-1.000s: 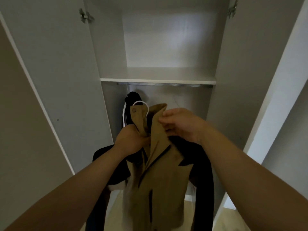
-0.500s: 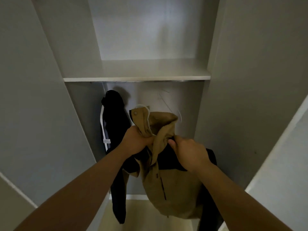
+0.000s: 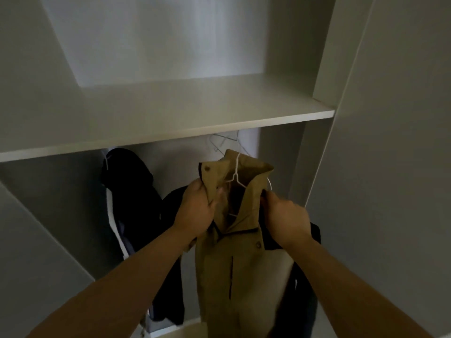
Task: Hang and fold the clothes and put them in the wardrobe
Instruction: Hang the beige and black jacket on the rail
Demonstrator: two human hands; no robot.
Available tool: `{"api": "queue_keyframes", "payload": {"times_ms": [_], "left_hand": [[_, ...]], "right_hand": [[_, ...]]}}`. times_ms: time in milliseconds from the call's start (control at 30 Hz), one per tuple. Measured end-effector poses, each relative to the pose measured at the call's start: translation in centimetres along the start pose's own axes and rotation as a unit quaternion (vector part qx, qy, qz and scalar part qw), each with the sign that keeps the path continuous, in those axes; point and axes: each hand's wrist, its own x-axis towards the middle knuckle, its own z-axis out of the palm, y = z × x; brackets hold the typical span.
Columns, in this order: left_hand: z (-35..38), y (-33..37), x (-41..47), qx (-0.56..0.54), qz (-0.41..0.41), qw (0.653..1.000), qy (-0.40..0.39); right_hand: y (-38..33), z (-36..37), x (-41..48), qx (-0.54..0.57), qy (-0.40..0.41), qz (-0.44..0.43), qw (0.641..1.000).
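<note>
In both hands (image 3: 195, 213) (image 3: 288, 222), the tan jacket (image 3: 244, 276) collar.

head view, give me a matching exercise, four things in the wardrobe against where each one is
Things:
1. tan jacket
2. dark garment
3. shelf
4. white hanger

Places:
a. hangs at the left, under the shelf
b. runs across the wardrobe, above the clothes
c. inside the jacket's collar, its neck sticking up
d. gripped near the collar by the left hand and the right hand

Pairs: 1-d, 2-a, 3-b, 4-c
</note>
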Motion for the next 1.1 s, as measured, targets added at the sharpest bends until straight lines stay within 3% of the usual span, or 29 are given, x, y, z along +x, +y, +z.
{"api": "queue_keyframes", "payload": {"times_ms": [100,167,267,333,367,400,467,600,733,1100], "left_hand": [[1.9,-3.7,-0.7,0.177,0.052,0.982,0.034],[3.1,-5.9,-1.5,0.205,0.056,0.977,0.025],[5.0,-8.2,-2.8,0.067,-0.056,0.995,-0.041],[5.2,-8.5,-2.3,-0.151,-0.155,0.973,-0.075],[5.1,-8.6,-1.5,-0.22,-0.189,0.954,-0.068],[4.6,-8.7,-0.5,-0.209,-0.193,0.957,-0.056],[3.4,-9.6,1.5,-0.116,-0.174,0.977,-0.038],[1.8,-11.7,4.9,-0.034,-0.082,0.996,-0.031],[2.4,-13.4,7.2,0.013,-0.059,0.996,-0.072],[5.3,-18.1,13.6,-0.111,-0.068,0.984,-0.121]], "right_hand": [[-0.4,1.5,1.5,-0.004,-0.016,0.047,0.999],[-0.7,2.3,2.8,0.005,-0.021,0.079,0.997],[-1.6,3.8,4.2,0.035,-0.033,0.086,0.995],[-2.6,4.7,5.0,0.052,-0.052,0.063,0.995],[-3.0,5.1,5.6,0.056,-0.065,0.055,0.995],[-3.4,5.5,6.2,0.059,-0.074,0.056,0.994],[-4.0,6.1,7.5,0.067,-0.078,0.067,0.992],[-4.9,7.2,9.8,0.088,-0.075,0.075,0.99],[-5.9,8.5,10.7,0.089,-0.072,0.082,0.99],[-9.3,12.2,13.5,0.082,-0.052,0.165,0.981]]}}
